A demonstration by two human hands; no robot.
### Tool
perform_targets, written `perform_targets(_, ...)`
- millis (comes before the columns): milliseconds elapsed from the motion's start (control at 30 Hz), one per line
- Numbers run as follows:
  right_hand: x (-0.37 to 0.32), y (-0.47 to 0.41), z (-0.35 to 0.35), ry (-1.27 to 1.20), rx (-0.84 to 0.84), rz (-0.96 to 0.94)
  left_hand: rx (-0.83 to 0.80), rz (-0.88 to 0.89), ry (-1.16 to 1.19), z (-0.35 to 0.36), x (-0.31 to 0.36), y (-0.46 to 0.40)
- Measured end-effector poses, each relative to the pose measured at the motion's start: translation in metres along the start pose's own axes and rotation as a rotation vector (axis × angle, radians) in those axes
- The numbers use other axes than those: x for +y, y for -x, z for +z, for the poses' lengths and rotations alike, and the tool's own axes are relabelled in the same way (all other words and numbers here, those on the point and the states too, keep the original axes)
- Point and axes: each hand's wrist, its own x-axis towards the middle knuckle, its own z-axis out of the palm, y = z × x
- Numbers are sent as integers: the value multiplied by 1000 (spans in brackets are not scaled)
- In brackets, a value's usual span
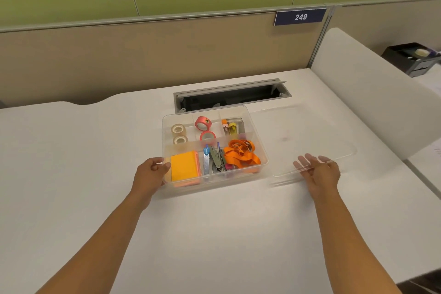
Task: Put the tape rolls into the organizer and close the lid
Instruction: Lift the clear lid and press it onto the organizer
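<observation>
A clear plastic organizer (259, 141) sits open on the white desk. Two clear tape rolls (178, 134) lie in its back left compartment. Two pink tape rolls (203, 123) are in the back middle one. My left hand (152, 170) grips the organizer's near left corner. The transparent lid (310, 136) rests flat on the desk to the right of the organizer. My right hand (318, 172) is at the lid's near edge, fingers spread under and along the rim.
The organizer also holds orange sticky notes (185, 166), a stapler and pens (216, 159), an orange lanyard (242, 154) and markers (230, 127). An open cable slot (229, 95) lies just behind it. A white divider (372, 93) stands at the right.
</observation>
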Motion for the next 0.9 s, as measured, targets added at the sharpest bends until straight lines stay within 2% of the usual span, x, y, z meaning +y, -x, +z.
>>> perform_targets(100,-10,5,15,86,5,-170,118,17,-80,-2,6,3)
perform_targets(200,-20,15,36,282,-54,-408,240,88,-117,-4,17,7)
perform_targets(333,-29,26,67,581,-104,-738,273,149,-47,-7,41,10)
perform_targets(467,-32,39,93,747,-264,-1005,190,129,120,-11,65,9)
perform_targets(733,-31,54,120,863,-635,-1266,-7,36,555,-41,79,-2)
perform_targets(833,-29,53,118,911,-780,-1292,-143,-19,657,-55,74,-8)
perform_targets(900,-26,52,116,962,-874,-1239,-194,-17,630,-59,69,-9)
